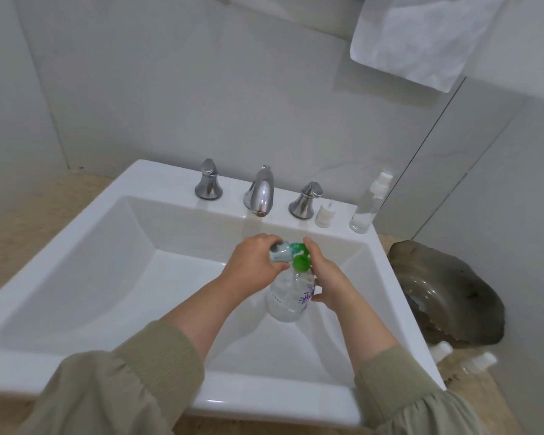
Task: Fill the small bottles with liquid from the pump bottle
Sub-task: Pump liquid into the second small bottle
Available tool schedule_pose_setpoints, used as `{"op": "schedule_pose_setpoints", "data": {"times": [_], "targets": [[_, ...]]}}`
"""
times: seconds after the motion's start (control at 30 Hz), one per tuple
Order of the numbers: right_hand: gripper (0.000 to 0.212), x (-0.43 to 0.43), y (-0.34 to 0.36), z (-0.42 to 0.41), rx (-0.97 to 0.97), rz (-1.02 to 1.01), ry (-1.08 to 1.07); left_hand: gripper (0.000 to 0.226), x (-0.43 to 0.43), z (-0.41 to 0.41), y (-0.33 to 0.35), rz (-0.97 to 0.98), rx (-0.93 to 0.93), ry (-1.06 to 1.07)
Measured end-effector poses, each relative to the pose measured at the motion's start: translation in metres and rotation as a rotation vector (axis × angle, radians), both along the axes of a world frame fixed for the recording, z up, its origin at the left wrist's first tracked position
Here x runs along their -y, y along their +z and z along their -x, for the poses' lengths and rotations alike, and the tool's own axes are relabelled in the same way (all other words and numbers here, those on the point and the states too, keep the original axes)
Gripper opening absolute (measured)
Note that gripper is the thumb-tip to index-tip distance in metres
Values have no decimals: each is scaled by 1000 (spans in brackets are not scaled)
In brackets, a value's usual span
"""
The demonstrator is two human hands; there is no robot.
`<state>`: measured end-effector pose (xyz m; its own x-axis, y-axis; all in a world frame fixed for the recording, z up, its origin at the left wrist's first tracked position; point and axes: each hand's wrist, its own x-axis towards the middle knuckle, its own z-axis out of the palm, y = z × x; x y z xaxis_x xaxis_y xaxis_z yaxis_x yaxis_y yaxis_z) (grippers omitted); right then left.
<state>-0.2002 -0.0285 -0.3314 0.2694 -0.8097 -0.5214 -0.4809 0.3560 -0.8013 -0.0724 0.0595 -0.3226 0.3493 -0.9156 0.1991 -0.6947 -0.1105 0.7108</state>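
**Small bottle held to pump nozzle, over the sink**

The pump bottle point(288, 296), clear w/ purple print, is held above the sink point(157, 177) basin, not set down. Prob. so drips land in the basin, not on the counter point(19, 208). Right hand point(330, 281) is wrapped round its shoulder, thumb low on the body, a finger reaching up past the green pump head point(301, 262), likely placed to press it. Left hand point(252, 268) is curled round a small bottle point(280, 254), pale blue-green, tipped sideways w/ its mouth at the nozzle so the liquid goes straight in.

Contents: pump bottle looks to hold clear liquid, level hard to read. Small bottle's fill can't be told; fingers cover most of it.

On the sink's back ledge, right of the faucet point(261, 191): a short white bottle point(324, 215), capped, and a tall clear spray bottle point(366, 208), seemingly w/ clear liquid. Two white-capped bottles point(442, 350) lie on the counter at right, by a dark shell-shaped dish point(446, 290). Prob. waiting their turn.
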Motion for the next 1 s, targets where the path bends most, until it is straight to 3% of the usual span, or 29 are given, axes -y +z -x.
{"op": "schedule_pose_setpoints", "data": {"times": [0.37, 0.53, 0.67, 1.0], "targets": [[51, 3, -4, 3, 0, 59, -9, 51, 0, 1, -2, -50, 57, -25], [57, 3, -4, -1, 39, 6, 6, 47, 2, 0, -1, -29, 34, -11], [45, 4, -1, 0, 86, -34, 7, 48, 2, 0, 0, -30, 33, -9], [52, 2, -8, -1, 28, -47, 17, 41, -2, 0, -3, -43, 92, -35]]}}
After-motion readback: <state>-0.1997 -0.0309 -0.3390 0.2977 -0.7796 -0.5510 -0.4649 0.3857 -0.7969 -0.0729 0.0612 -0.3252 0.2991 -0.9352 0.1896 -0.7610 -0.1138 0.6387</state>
